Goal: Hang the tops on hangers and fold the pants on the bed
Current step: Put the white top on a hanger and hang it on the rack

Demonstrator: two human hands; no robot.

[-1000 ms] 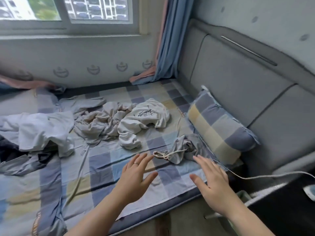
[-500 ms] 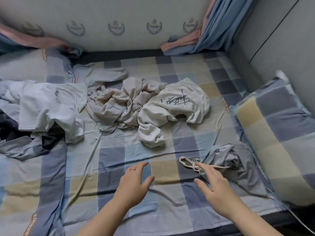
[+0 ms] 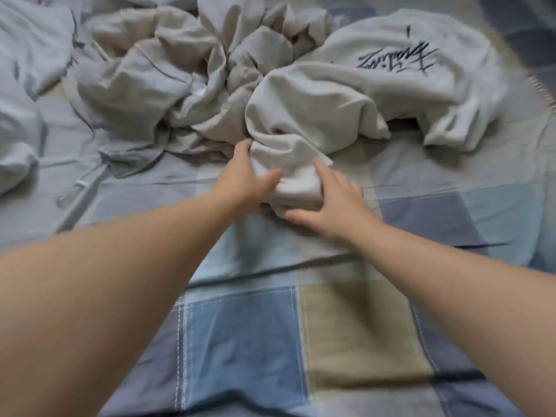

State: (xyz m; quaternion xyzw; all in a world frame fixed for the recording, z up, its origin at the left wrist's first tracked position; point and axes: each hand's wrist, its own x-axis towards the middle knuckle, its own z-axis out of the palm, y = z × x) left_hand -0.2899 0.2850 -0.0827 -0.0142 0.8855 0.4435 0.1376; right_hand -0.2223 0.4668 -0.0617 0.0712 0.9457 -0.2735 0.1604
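Bed point(image 3: 246, 350) fills the whole frame, covered in a checked sheet of blue, grey-blue, tan and pale squares with white stitch lines; sheet is wrinkled, one long crease running across mid frame. No wall or floor visible in this view.

Top centre to upper left: a crumpled beige garment point(image 3: 156, 73) with a dark seam line and a zipper edge trailing down toward left centre; cannot tell if top or pants. Touching it on the right, upper right of frame: a cream sweatshirt point(image 3: 370, 94) with black scribble print, bunched up, one rolled part of it reaching down to frame centre. Upper left edge: a pale grey-white garment point(image 3: 27, 85), partly cut off by the frame. Right edge is blurred.

Two bare forearms come in from lower left and lower right and cover much of the sheet. Left hand point(image 3: 243, 179) at centre is on the left side of the sweatshirt's rolled end, fingers curled into the fabric, thumb pressed across its front, gripping it. Right hand point(image 3: 337, 200) just right of it, fingers spread and laid on the same rolled end, thumb out low toward the left; touching the cloth, cannot tell if it has closed on it. The hands are near each other, the cloth between them.
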